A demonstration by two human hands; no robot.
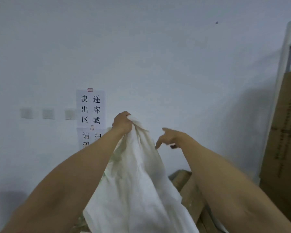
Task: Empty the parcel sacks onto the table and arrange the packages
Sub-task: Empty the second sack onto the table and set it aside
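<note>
1. A person's left hand (122, 122), at the centre of the frame, is clenched tight around the bunched top of a white sack (133, 182) and holds it up in front of a pale wall (158, 47).
2. The sack hangs down from that fist between the two bare forearms. Its crumpled fabric spreads wider towards the bottom edge of the frame.
3. The right hand (170, 137), just right of centre, is blurred. Its fingers are spread and point down and to the left, and it has hold of nothing. One fingertip is at the sack's right edge; whether it touches the fabric cannot be told.
4. Brown cardboard pieces (183, 180) lie behind the sack at lower right, partly hidden by the right forearm.
5. A tall cardboard box (284, 132) stands at the right edge, with a white metal frame (289, 47) rising beside it.
6. Two paper signs (91, 108) with Chinese characters are stuck to the wall at centre left, beside a row of wall switches (48, 113).
</note>
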